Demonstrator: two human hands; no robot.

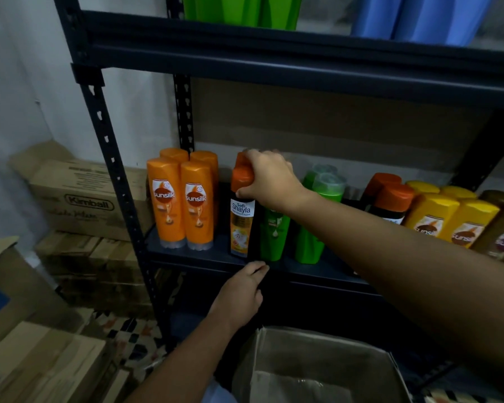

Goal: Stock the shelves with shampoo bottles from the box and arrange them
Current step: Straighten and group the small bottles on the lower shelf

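While the right hand (269, 180) grips a black Safi Shayla bottle (242, 216) by its orange cap, it stands upright on the shelf (204, 257).
Fingers curl over the cap; the left hand (240, 295) rests its straight fingers against the shelf's front edge.

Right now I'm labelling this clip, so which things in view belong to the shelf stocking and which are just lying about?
Part of the job:
right hand gripping the black Safi Shayla bottle
left hand at the shelf edge
open box
orange Sunsilk bottles
green bottles

Lying about:
Kimball carton
stacked cartons
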